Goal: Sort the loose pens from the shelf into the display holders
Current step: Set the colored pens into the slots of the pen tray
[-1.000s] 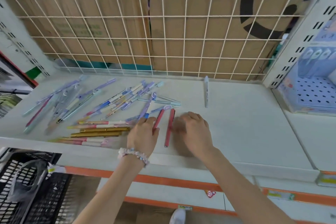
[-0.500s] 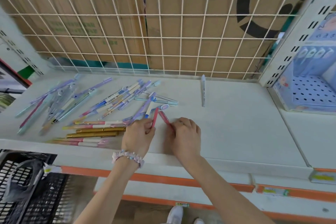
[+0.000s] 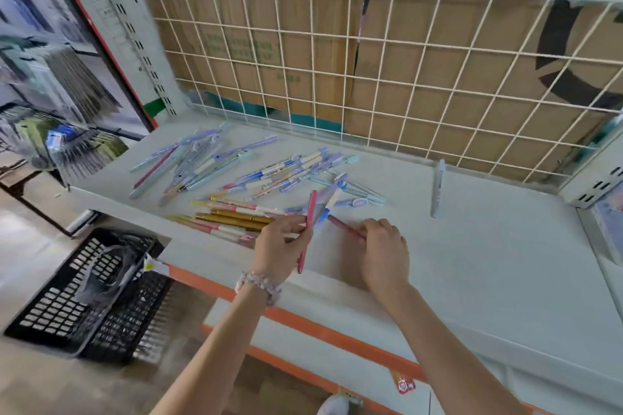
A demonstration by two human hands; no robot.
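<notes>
Several loose pens point(image 3: 256, 175) in pastel blue, purple, pink and gold lie scattered on the white shelf point(image 3: 488, 246). My left hand point(image 3: 281, 248), with a bead bracelet on its wrist, pinches a red pen point(image 3: 309, 212) and holds it lifted and nearly upright near the shelf's front. My right hand point(image 3: 382, 251) grips a second red pen point(image 3: 342, 226) that lies low over the shelf, its tip pointing left. One white pen point(image 3: 437, 187) lies alone to the right. A corner of a display holder point(image 3: 608, 222) shows at the right edge.
A white wire grid point(image 3: 371, 54) with cardboard boxes behind it closes the back of the shelf. A black plastic basket point(image 3: 84, 296) stands on the floor at lower left. Packaged goods hang on a rack point(image 3: 67, 141) at the left.
My left hand has lifted its red pen off the shelf and turned it upright. My right hand now grips the other red pen. The camera has swung left.
</notes>
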